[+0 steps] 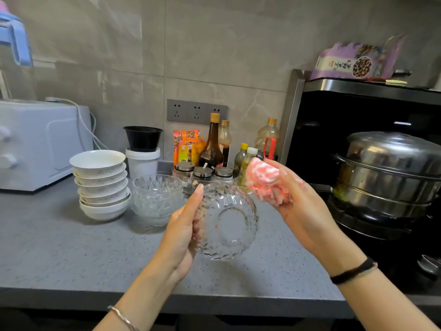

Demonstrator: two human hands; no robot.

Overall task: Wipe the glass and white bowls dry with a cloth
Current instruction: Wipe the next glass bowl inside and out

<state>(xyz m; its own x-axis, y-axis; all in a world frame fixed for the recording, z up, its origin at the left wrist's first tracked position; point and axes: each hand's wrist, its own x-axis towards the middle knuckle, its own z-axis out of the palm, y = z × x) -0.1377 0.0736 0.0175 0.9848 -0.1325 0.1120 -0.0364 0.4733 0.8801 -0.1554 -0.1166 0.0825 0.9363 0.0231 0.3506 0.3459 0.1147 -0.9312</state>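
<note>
My left hand (pixel 183 232) holds a patterned glass bowl (pixel 229 223) tipped on its side above the grey counter, its base turned toward me. My right hand (pixel 298 201) grips a bunched pink-and-white cloth (pixel 265 180) just right of the bowl's rim, apart from the glass. A stack of glass bowls (pixel 155 199) stands on the counter behind my left hand. Left of it is a stack of several white bowls (pixel 101 185).
The grey counter (pixel 71 247) runs to a front edge near me. Sauce bottles (pixel 212 144), spice jars and a white tub with a black bowl (pixel 142 149) line the wall. A white appliance (pixel 40 142) stands at left, a steel steamer pot (pixel 391 173) on the stove at right.
</note>
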